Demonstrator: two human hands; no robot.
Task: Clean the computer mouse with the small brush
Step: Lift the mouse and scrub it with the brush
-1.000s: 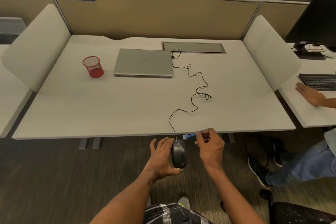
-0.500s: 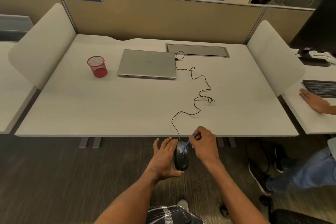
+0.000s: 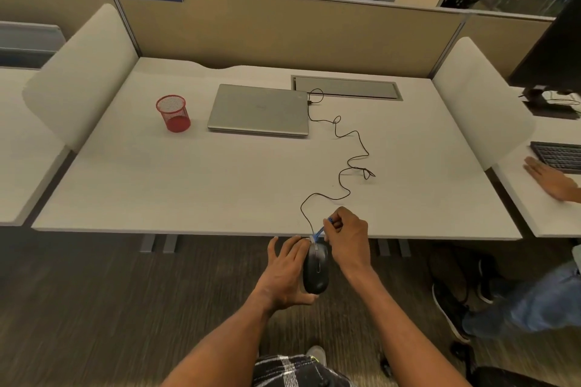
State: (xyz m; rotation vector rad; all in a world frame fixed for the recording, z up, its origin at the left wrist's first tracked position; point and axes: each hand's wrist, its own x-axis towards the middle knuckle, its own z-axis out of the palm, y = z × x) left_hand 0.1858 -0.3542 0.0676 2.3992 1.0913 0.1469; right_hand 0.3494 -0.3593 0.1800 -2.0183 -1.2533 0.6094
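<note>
A black wired computer mouse (image 3: 316,269) is held in the air just in front of the desk's near edge. My left hand (image 3: 284,270) grips it from the left and underneath, thumb under its rear. My right hand (image 3: 349,239) pinches a small blue brush (image 3: 320,231) by its handle, and the bristle tip touches the mouse's front end near the cable. The mouse's black cable (image 3: 342,163) snakes across the desk to a shut grey laptop (image 3: 259,110).
The grey desk (image 3: 188,185) carries a red mesh cup (image 3: 173,113) at the left and a cable hatch (image 3: 345,87) behind the laptop. Partition panels wall in the desk. Another person's hand (image 3: 550,181), a keyboard (image 3: 558,155) and legs are at the right.
My right hand swung the brush from pointing sideways above the mouse down onto the mouse's front end. My left hand kept holding the mouse. The camera moved slightly closer.
</note>
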